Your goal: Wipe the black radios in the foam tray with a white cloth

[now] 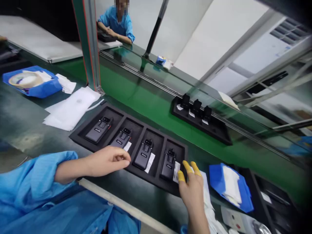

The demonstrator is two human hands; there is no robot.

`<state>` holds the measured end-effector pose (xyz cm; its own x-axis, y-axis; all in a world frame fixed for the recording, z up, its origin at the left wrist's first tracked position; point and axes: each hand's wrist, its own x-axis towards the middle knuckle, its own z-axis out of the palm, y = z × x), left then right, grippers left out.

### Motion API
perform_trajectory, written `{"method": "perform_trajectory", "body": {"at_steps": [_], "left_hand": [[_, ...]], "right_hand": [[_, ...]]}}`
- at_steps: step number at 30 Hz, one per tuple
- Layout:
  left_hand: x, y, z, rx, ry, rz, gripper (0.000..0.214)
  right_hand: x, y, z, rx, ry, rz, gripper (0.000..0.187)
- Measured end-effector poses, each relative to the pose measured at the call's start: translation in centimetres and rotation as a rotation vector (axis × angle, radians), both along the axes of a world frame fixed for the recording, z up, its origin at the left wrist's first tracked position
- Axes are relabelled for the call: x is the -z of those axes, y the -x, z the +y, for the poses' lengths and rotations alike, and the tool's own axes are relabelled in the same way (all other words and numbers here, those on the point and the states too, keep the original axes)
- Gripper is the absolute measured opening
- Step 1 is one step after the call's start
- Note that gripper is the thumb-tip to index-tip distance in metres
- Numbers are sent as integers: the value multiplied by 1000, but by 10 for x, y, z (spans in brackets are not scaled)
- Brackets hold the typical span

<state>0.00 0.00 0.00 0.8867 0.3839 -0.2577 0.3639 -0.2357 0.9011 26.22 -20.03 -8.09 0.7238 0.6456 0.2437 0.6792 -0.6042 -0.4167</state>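
A black foam tray [159, 182] with side-by-side compartments lies on the green bench. Its compartments hold several black handheld devices with a clip and a dark window at the top, such as the rightmost device [168, 165]. White printed labels [150, 163] lie beside some of them. My left hand [107, 161] is at the tray's near edge, in front of the second device from the left, its fingers curled in and nothing visible in them. Yellow finger cots cover fingertips of my right hand [193, 185], which is spread at the tray's right end beside the rightmost label.
White sheets [73, 107] and a blue bin [46, 89] with a tape roll are at left. Another blue bin [215, 180] with white papers stands at right. Beyond, a second black tray [219, 131] holds black devices. A co-worker [117, 24] sits across the glass.
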Motion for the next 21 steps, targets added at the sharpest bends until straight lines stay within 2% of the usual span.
{"method": "perform_trajectory", "body": {"at_steps": [3,5,7,9,11,15,17,21], "left_hand": [[4,-27,-1,91,-522,-22,27],[12,-44,-7,104,-805,41,30],[22,-57,-15,85,-1029,131,41],[32,-67,-24,73,-1155,185,53],[42,-73,-32,65,-1194,190,63],[53,-80,-44,16,-1158,135,74],[53,-83,-46,-10,-1112,113,72],[49,-92,-46,-20,-1039,100,70]], "right_hand": [[-6,19,5,64,191,-105,55],[-4,30,8,93,307,-138,50],[0,38,10,85,363,-164,49],[4,43,12,77,343,-182,51],[5,45,12,96,235,-187,56],[1,44,11,76,-114,-98,61],[-1,43,11,74,-230,49,61],[-4,45,17,105,-331,523,68]]}}
